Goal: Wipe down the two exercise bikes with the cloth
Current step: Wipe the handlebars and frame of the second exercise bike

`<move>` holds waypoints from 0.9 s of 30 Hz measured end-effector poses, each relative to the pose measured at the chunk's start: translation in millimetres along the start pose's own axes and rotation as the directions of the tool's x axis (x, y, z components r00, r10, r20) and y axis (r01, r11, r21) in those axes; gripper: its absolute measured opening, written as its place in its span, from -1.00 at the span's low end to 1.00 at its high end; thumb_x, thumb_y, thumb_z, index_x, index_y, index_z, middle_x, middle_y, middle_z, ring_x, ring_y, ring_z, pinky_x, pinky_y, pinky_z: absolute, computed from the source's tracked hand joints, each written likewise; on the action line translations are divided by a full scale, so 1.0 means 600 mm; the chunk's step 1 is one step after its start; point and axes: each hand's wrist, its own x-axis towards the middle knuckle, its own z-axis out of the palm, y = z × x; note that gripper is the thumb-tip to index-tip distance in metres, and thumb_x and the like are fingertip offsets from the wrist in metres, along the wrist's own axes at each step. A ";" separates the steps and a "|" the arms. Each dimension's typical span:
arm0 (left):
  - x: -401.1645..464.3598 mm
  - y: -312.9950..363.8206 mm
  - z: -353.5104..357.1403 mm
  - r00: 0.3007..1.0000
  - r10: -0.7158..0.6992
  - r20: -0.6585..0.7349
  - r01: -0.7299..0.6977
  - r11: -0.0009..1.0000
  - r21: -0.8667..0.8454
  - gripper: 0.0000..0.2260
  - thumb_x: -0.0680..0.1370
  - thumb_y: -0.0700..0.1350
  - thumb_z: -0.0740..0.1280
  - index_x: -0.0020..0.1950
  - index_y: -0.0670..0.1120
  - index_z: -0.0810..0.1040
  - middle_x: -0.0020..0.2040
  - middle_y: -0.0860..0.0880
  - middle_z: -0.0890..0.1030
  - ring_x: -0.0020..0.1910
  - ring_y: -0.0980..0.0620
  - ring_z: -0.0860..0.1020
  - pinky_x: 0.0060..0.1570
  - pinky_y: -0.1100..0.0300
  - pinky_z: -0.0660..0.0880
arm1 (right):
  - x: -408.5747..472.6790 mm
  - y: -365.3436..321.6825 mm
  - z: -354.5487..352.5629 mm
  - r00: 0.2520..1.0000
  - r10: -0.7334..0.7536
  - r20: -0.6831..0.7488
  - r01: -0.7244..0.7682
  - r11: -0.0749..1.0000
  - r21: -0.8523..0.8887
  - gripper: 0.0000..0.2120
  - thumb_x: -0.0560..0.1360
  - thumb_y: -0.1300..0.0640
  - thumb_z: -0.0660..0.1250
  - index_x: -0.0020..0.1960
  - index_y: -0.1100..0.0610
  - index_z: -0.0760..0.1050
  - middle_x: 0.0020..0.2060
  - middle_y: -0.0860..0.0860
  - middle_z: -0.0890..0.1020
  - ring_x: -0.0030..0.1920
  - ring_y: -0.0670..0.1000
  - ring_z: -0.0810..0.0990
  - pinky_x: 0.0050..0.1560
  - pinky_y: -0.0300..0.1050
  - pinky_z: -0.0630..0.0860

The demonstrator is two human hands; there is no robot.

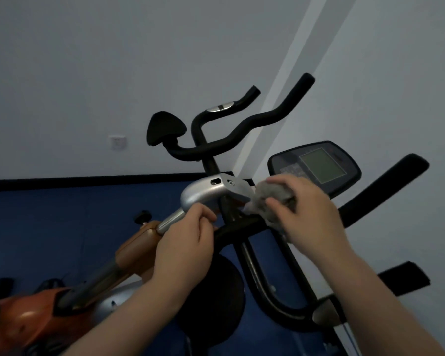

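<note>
An orange and silver exercise bike fills the lower part of the head view, its silver post rising to a black handlebar. My left hand grips the silver post just below its bend. My right hand holds a bunched grey cloth against the bracket and the handlebar's centre, below the console with its grey screen. Behind it, the second bike shows only a black handlebar and a black pad.
White walls meet in a corner behind the bikes, with a socket on the left wall. A blue floor with a black skirting strip lies beyond. A black flywheel cover sits low between my forearms.
</note>
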 end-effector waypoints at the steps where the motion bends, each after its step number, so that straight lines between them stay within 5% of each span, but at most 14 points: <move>1: 0.000 0.001 0.001 1.000 -0.022 -0.001 0.022 0.999 -0.041 -0.80 0.59 -0.04 0.10 -0.10 0.22 0.44 -0.21 0.20 0.64 -0.25 0.29 0.57 -0.33 0.20 0.46 | 0.003 0.009 -0.006 1.000 0.003 0.002 -0.003 1.000 0.001 -0.73 0.48 0.02 0.40 0.16 -0.16 0.49 -0.04 -0.24 0.52 -0.02 -0.18 0.48 -0.14 -0.31 0.36; 5: 0.001 0.001 0.000 0.999 -0.035 0.001 0.035 0.996 -0.076 -0.81 0.60 -0.05 0.16 -0.08 0.26 0.44 -0.17 0.30 0.62 -0.28 0.26 0.59 -0.35 0.17 0.52 | 0.014 -0.004 0.020 0.964 -0.186 0.189 0.193 0.981 -0.016 -0.77 0.46 0.07 0.44 0.08 -0.10 0.52 -0.12 -0.27 0.52 -0.06 -0.15 0.46 -0.13 -0.32 0.35; 11: -0.002 0.001 0.002 0.998 -0.021 -0.050 0.020 0.999 -0.031 -0.82 0.60 -0.03 0.14 -0.09 0.25 0.43 -0.25 0.11 0.64 -0.40 0.16 0.56 -0.38 0.06 0.55 | 0.065 -0.029 0.065 0.914 -0.179 0.364 0.185 0.983 0.018 -0.81 0.48 0.05 0.41 0.10 -0.07 0.54 0.02 -0.07 0.57 0.04 -0.03 0.53 0.05 -0.09 0.47; 16: -0.003 0.000 0.003 0.999 -0.003 -0.045 0.003 1.000 0.003 -0.84 0.58 0.00 0.12 -0.10 0.23 0.43 -0.25 0.07 0.64 -0.40 0.16 0.55 -0.40 0.09 0.53 | 0.090 -0.020 0.035 0.763 -0.250 0.596 0.327 0.945 -0.021 -0.79 0.48 -0.02 0.40 0.11 -0.18 0.57 0.05 -0.12 0.54 0.05 -0.08 0.51 0.07 -0.10 0.45; 22: -0.001 0.001 0.001 0.998 0.039 -0.044 -0.037 0.999 0.035 -0.85 0.55 0.06 0.08 -0.09 0.18 0.43 -0.26 0.06 0.63 -0.40 0.15 0.54 -0.37 0.04 0.54 | 0.078 -0.037 0.089 0.906 -0.302 0.297 0.334 0.941 -0.060 -0.77 0.48 0.03 0.44 0.13 0.00 0.62 0.03 -0.04 0.46 -0.04 -0.05 0.50 -0.01 -0.22 0.45; 27: -0.002 -0.003 0.000 0.996 0.086 -0.036 -0.083 0.994 0.070 -0.86 0.58 0.01 0.12 -0.09 0.16 0.44 -0.31 0.06 0.59 -0.35 0.16 0.54 -0.34 0.05 0.54 | 0.100 -0.010 0.049 0.798 -0.264 0.542 0.267 0.961 0.075 -0.78 0.42 0.02 0.48 0.05 -0.14 0.64 -0.05 -0.15 0.49 -0.02 -0.17 0.48 0.03 -0.21 0.44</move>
